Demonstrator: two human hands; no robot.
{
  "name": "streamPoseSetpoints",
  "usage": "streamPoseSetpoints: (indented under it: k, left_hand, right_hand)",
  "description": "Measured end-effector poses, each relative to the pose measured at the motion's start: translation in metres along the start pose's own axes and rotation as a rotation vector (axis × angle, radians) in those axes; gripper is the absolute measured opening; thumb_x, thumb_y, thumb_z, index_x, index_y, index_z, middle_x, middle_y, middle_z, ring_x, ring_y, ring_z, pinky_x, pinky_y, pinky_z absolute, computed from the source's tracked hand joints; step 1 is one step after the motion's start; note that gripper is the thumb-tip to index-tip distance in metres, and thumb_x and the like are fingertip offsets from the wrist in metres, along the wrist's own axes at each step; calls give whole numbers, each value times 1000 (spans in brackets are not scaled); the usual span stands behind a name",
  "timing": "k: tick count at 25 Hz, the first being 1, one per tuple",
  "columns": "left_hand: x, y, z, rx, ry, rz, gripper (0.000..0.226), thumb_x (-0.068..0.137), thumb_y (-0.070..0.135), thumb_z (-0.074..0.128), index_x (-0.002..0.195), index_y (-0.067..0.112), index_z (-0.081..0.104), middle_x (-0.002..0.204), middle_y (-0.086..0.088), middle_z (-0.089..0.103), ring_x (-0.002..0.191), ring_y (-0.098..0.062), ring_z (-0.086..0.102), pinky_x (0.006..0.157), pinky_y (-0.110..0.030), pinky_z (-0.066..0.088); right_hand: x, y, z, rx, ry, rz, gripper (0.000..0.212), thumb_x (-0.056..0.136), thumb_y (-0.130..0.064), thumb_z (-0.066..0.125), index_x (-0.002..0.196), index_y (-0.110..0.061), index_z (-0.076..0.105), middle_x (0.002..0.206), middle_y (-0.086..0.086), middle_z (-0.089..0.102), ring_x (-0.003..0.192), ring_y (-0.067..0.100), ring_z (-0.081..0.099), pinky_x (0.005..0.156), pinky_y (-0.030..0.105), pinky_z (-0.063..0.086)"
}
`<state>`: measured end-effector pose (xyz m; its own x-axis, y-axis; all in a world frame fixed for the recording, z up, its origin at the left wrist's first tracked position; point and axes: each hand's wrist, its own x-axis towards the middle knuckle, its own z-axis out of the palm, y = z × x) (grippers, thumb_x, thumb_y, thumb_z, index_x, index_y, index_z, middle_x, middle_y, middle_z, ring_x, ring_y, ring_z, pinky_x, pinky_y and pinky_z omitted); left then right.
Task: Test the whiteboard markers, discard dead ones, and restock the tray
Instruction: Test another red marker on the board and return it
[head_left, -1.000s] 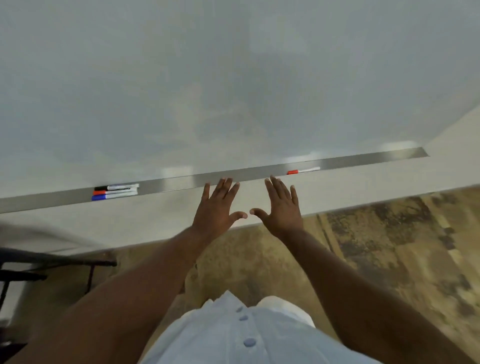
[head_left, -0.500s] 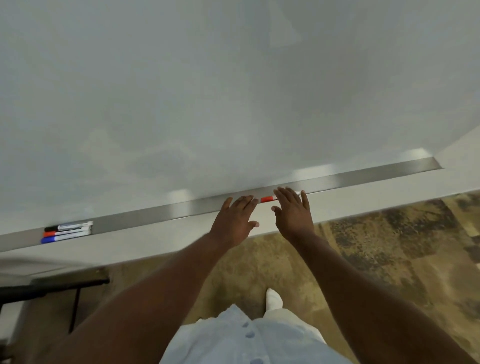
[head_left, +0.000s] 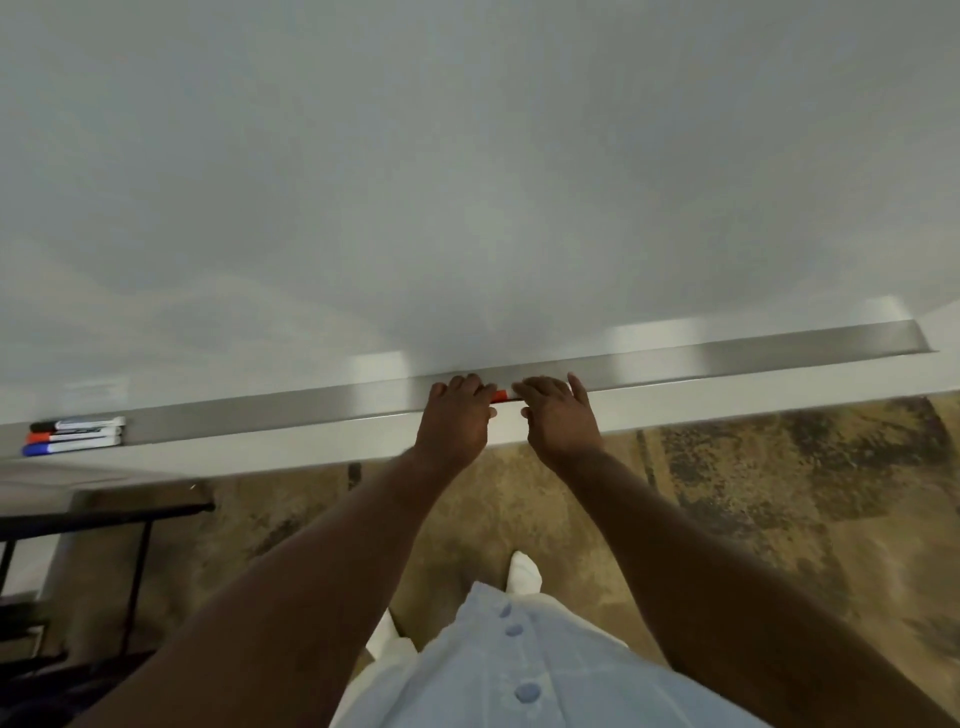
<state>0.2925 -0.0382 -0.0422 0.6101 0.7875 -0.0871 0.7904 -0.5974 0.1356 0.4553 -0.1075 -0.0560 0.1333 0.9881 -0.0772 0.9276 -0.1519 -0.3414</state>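
Lifting marker (head_left: 500, 396) from tray (head_left: 727, 358) for test | marker lies between the hands, only a red part seen | left hand (head_left: 457, 418) and right hand (head_left: 560, 415): fingers bent over it, grip cannot be told | barrel should be pinched firmly before being raised.

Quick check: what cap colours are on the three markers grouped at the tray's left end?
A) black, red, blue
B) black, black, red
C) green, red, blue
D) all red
A: the three markers lying side by side on the tray show one black, one red and one blue cap.
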Motion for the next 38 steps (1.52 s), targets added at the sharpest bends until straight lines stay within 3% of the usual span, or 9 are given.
streamPoseSetpoints:
  k: [5, 8, 12, 16, 20, 26, 31, 35, 38]
  left_hand:
    - [6, 4, 0, -22, 58, -46, 16, 90, 29, 59, 102, 21, 65, 100, 1, 63, 96, -23, 58, 80, -37, 38]
    - [-1, 1, -1, -63, 110, -36, 12, 90, 26, 60, 100, 20, 63, 97, 2, 63, 94, -23, 58, 79, -37, 38]
    - [-24, -4, -8, -135, 148, -5, 13, 94, 24, 56, 105, 20, 60, 97, 3, 66, 92, -21, 60, 82, -37, 38]
    - [-57, -31, -25, -134, 189, 93, 20, 93, 21, 54, 111, 22, 61, 98, 5, 66, 91, -21, 60, 80, -36, 36]
    - [-90, -66, -50, -158, 235, 154, 19, 95, 22, 52, 111, 21, 62, 98, 5, 67, 90, -21, 61, 82, -38, 39]
    - [-156, -136, -78, -163, 295, 181, 17, 93, 21, 57, 109, 25, 64, 95, 8, 67, 87, -18, 61, 80, -35, 38]
    - [-196, -175, -100, -156, 331, 156, 12, 89, 14, 63, 98, 20, 67, 90, 5, 71, 81, -21, 65, 80, -36, 40]
    - [-215, -191, -116, -166, 366, 172, 10, 89, 12, 65, 96, 18, 68, 89, 4, 71, 78, -21, 64, 84, -36, 41]
    - [-224, -199, -125, -229, 412, 116, 9, 90, 11, 63, 92, 20, 64, 87, 8, 68, 79, -19, 62, 80, -31, 36]
  right_hand:
    - [12, -2, -1, 20, 69, -41, 31, 89, -12, 65, 118, -22, 70, 114, 1, 69, 108, 25, 63, 116, 45, 26]
    - [11, -8, -4, 57, 79, -65, 23, 90, -13, 63, 111, -19, 70, 108, 2, 70, 103, 25, 65, 114, 44, 28]
    - [-5, -28, -9, 116, 93, -164, 32, 85, -3, 61, 113, -18, 66, 104, 2, 67, 98, 25, 64, 108, 43, 35]
    - [-22, -58, -24, 182, 93, -223, 22, 93, -19, 63, 115, -22, 68, 100, -2, 63, 92, 23, 62, 88, 38, 38]
    - [-34, -101, -34, 164, 58, -297, 29, 96, -31, 57, 122, -22, 66, 103, 0, 63, 95, 22, 60, 84, 35, 36]
    - [-48, -196, -30, 66, 93, -378, 31, 99, -30, 50, 121, -19, 68, 100, 2, 66, 92, 24, 62, 75, 31, 32]
    - [-66, -255, -24, 28, 158, -346, 26, 99, -34, 55, 116, -21, 70, 97, 1, 68, 87, 24, 63, 75, 35, 41]
    - [-76, -287, -34, -39, 183, -361, 21, 99, -34, 57, 108, -21, 71, 91, 1, 69, 80, 27, 64, 68, 31, 37]
    - [-76, -292, -48, -65, 187, -263, 36, 99, -55, 46, 96, -28, 69, 84, -6, 68, 74, 18, 62, 60, 29, 37]
